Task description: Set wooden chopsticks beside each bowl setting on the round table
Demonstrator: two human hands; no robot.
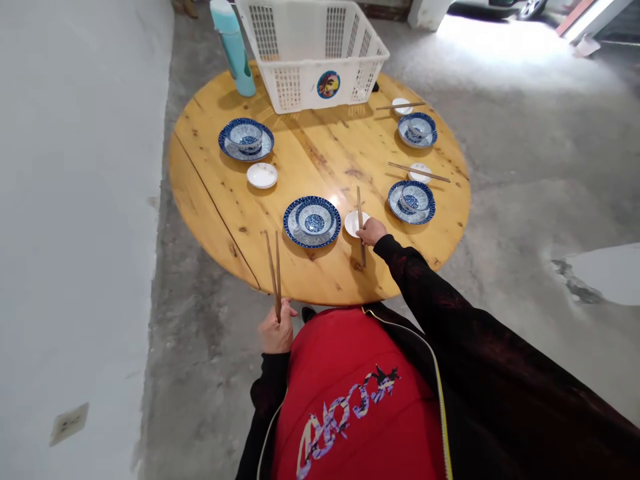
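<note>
My left hand point(276, 329) is closed around the lower ends of a pair of brown chopsticks point(273, 268), held upright over the table's near edge. My right hand point(371, 232) is closed on another pair of chopsticks point(360, 217) that lie across a small white dish point(353, 224). Between my hands sits a blue patterned bowl on a matching plate point(312, 221).
The round wooden table point(320, 167) carries three more blue bowl-and-plate sets point(245, 139) point(417, 129) point(412, 201), small white dishes point(262, 175), and chopsticks point(419, 173) across two far dishes. A white plastic basket point(313, 53) and a teal bottle point(233, 47) stand at the back. Wall on the left.
</note>
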